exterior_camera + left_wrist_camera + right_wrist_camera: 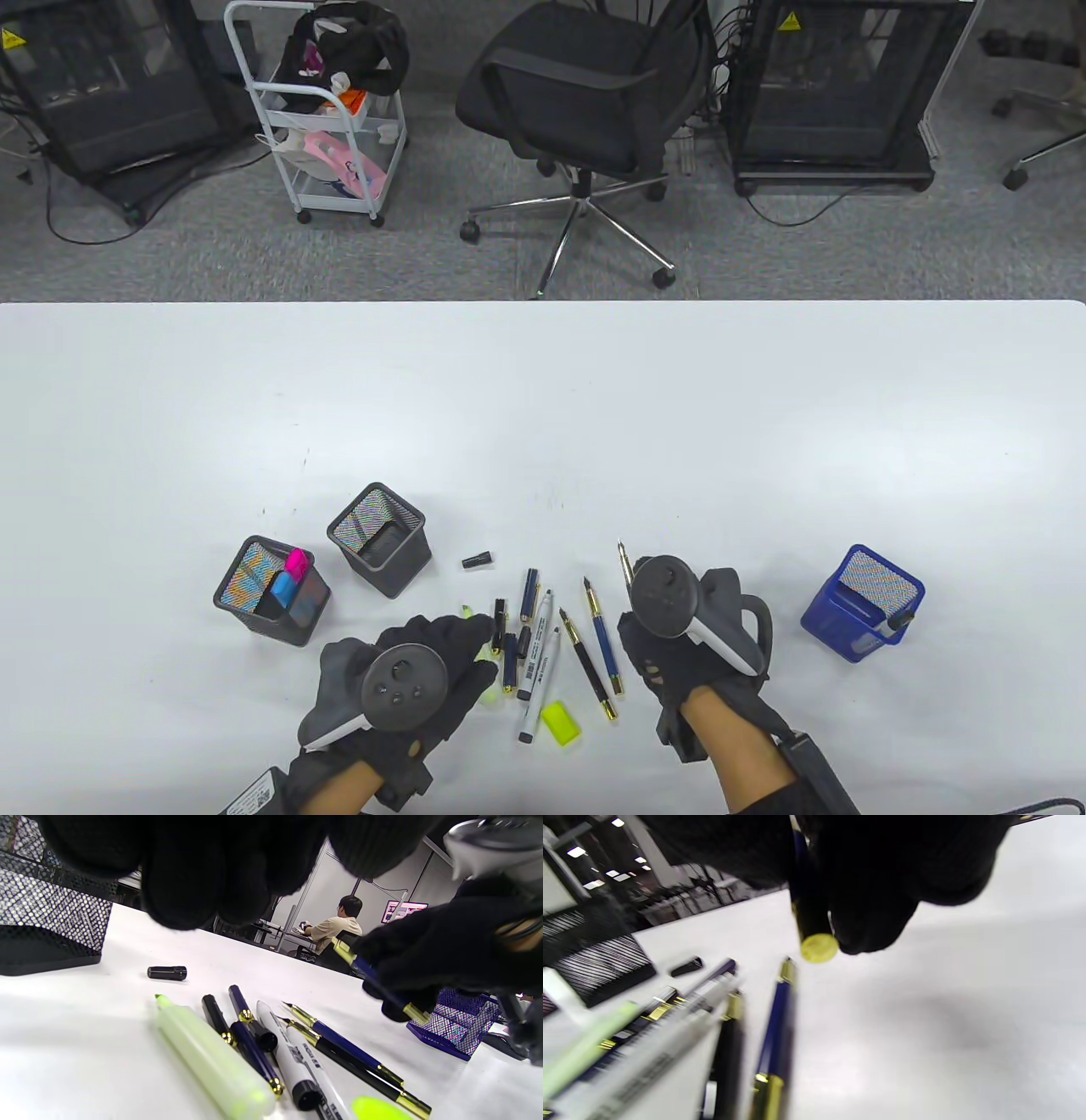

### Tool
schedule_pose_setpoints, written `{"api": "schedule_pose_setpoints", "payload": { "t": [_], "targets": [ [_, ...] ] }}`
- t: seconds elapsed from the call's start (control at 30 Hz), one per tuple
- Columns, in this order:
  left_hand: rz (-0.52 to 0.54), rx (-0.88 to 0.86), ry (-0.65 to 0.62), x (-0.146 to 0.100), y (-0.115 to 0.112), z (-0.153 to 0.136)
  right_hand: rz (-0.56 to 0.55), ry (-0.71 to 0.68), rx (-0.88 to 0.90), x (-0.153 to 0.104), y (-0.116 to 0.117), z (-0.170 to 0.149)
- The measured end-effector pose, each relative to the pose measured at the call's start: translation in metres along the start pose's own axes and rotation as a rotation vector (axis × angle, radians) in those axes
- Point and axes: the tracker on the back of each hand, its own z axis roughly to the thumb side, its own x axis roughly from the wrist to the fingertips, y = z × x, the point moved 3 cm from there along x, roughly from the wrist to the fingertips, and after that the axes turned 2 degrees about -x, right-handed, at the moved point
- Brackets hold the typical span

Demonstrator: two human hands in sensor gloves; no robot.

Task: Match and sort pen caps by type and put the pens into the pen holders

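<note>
Left hand (424, 671) low over table, palm down, gloved fingers (203, 878) stretched forward, relaxed, gripping nothing. Tracker strapped on back, bare forearm entering from bottom edge. Right hand (679, 645) raised off table, fingers (874, 899) curled round blue pen (384, 993), nib pointing away from person; exact finger placement unclear, glove hides it.

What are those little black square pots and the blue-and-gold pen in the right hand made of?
The black pots look like painted wire mesh: fine holes show through the walls. The held pen seems glossy blue lacquer or plastic with brass-coloured metal bands, though gilt plastic is possible.
</note>
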Motion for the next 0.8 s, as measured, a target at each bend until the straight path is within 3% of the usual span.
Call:
{"api": "schedule_pose_setpoints", "payload": {
  "t": [0.13,0.27,0.5,0.67,0.8],
  "targets": [
    [0.000,-0.003,0.005,0.001,0.000,-0.001,-0.059,-0.098,0.094,-0.013,-0.011,0.005],
    [-0.004,-0.005,0.028,0.003,-0.002,-0.004,-0.136,-0.195,0.126,-0.025,-0.008,0.012],
    [0.021,-0.008,0.076,0.008,-0.002,-0.004,-0.163,-0.246,0.166,-0.031,-0.009,0.016],
    [-0.005,0.056,0.138,0.032,0.004,0.004,-0.212,-0.239,0.200,-0.034,-0.017,0.010],
    [-0.085,0.163,0.236,0.070,-0.001,0.005,-0.241,-0.205,0.251,-0.036,-0.022,-0.002]
  ]
}}
